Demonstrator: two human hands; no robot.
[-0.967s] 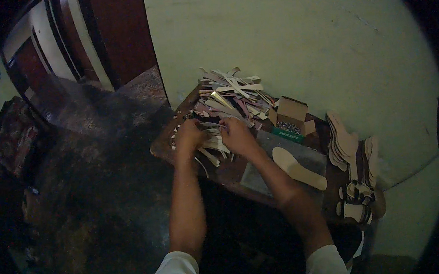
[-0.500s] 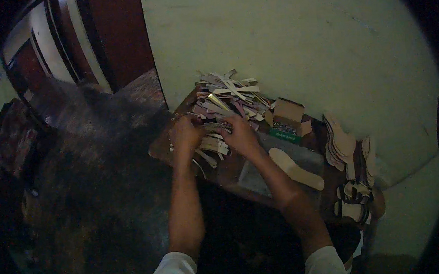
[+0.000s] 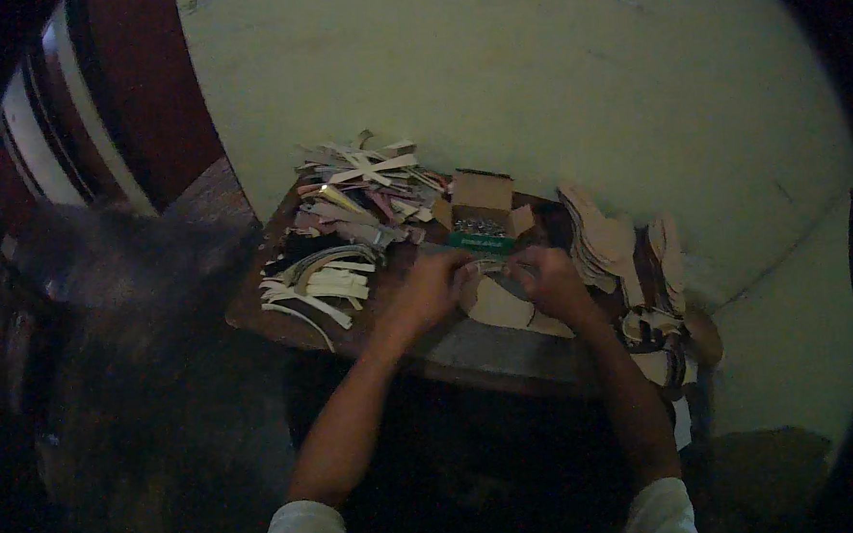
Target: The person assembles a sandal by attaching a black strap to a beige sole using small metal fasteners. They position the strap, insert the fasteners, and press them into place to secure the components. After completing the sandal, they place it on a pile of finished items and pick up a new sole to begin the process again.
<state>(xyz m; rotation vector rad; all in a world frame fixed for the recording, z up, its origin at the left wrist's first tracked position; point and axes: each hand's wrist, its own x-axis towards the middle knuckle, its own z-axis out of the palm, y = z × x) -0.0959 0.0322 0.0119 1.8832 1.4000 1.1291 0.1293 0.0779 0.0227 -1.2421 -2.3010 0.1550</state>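
My left hand [image 3: 434,287] and my right hand [image 3: 549,277] are closed at either end of a pale narrow strip [image 3: 489,263], which lies between their fingertips. They hold it over the front of a beige insole [image 3: 499,307] lying on a grey slab [image 3: 489,348]. Right behind my hands stands an open cardboard box [image 3: 483,242] with a green front, holding many small metal pieces [image 3: 480,227]. To the left, pale strips [image 3: 336,289] lie in a loose pile at the near side of the table.
A larger heap of mixed strips [image 3: 369,178] lies at the back left of the brown table [image 3: 255,309]. Stacked insole pieces [image 3: 598,233] stand along the right edge, with strap pieces [image 3: 652,330] nearer me. A pale green wall [image 3: 532,68] rises behind.
Both hands have moved right, from the pile of strips to above the insole, and a strip is now between them. The view has shifted to the right.
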